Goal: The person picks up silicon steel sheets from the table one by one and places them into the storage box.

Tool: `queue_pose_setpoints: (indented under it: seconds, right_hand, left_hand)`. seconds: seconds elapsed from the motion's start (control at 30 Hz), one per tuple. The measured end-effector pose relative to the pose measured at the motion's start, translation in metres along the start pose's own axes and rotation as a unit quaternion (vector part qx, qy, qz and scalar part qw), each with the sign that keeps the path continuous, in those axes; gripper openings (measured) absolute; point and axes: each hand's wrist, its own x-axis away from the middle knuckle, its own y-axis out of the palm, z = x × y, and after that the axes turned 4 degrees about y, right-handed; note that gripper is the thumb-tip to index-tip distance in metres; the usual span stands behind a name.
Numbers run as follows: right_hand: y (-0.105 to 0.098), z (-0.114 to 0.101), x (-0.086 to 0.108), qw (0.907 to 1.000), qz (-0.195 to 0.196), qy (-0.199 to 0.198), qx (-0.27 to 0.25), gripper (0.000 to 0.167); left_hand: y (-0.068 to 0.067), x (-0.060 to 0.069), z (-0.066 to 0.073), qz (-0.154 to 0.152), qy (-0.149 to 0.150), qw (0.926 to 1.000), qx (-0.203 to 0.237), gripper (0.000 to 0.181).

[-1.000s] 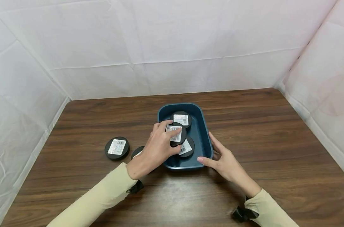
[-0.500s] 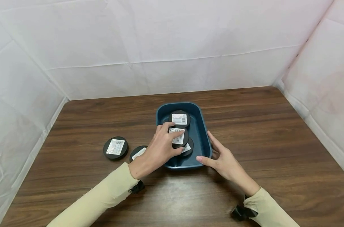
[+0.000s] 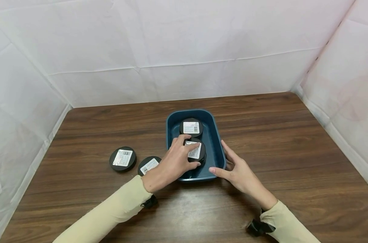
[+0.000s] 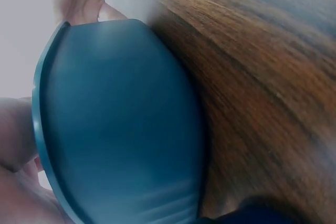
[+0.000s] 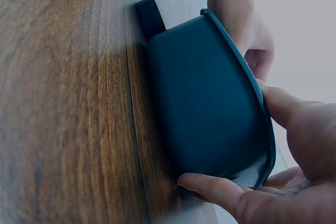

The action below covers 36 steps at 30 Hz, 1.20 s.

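A dark blue rectangular plastic tub (image 3: 213, 153) stands on the table. My left hand (image 3: 174, 161) reaches over its left side and pinches a black round disc (image 3: 196, 154) with a white barcode label. That disc sits low inside the tub, over another one that it largely covers. A further labelled disc (image 3: 191, 127) lies at the tub's far end. With thumb at the rim and fingers along the outer wall, my right hand (image 3: 244, 176) grips the tub's near right corner. In the right wrist view this right hand (image 5: 310, 156) holds the tub (image 5: 210, 98) likewise.
On the brown wooden table (image 3: 278, 141), left of the tub, lie a labelled black disc (image 3: 122, 159) and a second disc (image 3: 149, 165), partly hidden by the left hand. White sheeting (image 3: 184, 40) closes off the back and both sides.
My left hand has moved a little to the right and nearer with its disc, lowering it over the one beneath. The right hand keeps its grip on the tub.
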Motion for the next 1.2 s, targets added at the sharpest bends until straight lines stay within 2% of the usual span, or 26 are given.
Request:
queue_pose_setpoints:
  seconds: [0.37, 0.83, 1.2]
  right_hand:
    - [0.0001, 0.001, -0.0005, 1.0, 0.005, 0.005, 0.004, 0.097]
    - [0.0005, 0.0044, -0.001, 0.9999, 0.007, 0.012, 0.003, 0.097]
    - [-0.0004, 0.0008, 0.0007, 1.0, 0.003, 0.005, 0.007, 0.096]
  left_hand:
    - [0.0081, -0.0018, 0.0007, -0.025, -0.012, 0.9995, -0.013, 0.055]
    - [0.0088, -0.0048, 0.0005, -0.052, -0.013, 0.998, -0.032, 0.06]
    - [0.0096, -0.0026, -0.0008, -0.05, -0.012, 0.9973, -0.053, 0.061]
